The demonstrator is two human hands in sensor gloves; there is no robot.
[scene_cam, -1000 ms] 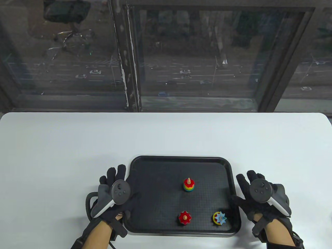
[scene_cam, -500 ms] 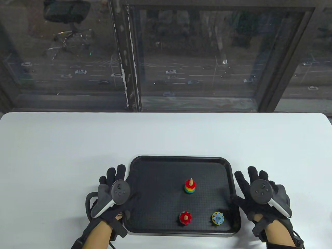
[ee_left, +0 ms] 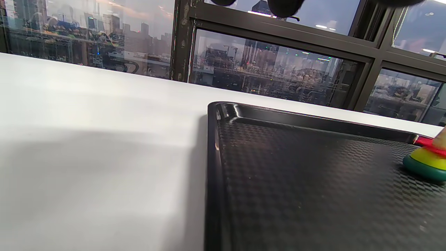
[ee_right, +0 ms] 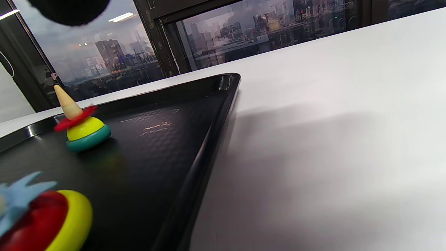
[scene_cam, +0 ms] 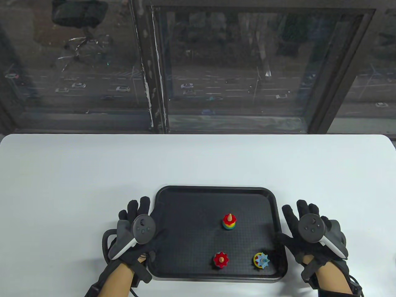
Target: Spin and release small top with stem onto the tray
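The black tray (scene_cam: 191, 201) lies near the table's front edge. A small rainbow top (scene_cam: 229, 222) with a pale cone stem stands free on it, right of centre, slightly tilted. In the right wrist view this rainbow top (ee_right: 83, 129) shows a blurred red disc. My left hand (scene_cam: 136, 210) lies flat at the tray's left rim, fingers straight, holding nothing. My right hand (scene_cam: 298, 213) lies flat just off the right rim, also holding nothing. The left wrist view catches the tray (ee_left: 313, 174) and the rainbow top (ee_left: 430, 160) at its right edge.
A red gear-shaped top (scene_cam: 221, 260) and a yellow top with a blue star (scene_cam: 261, 260) sit at the tray's front. The white table (scene_cam: 198, 161) stretches back to a window wall. A cable loops by my left wrist (scene_cam: 106, 244).
The rainbow top has drifted a little to the right on the tray. The yellow and blue top has turned. My right hand shifted slightly; the left hand has not moved.
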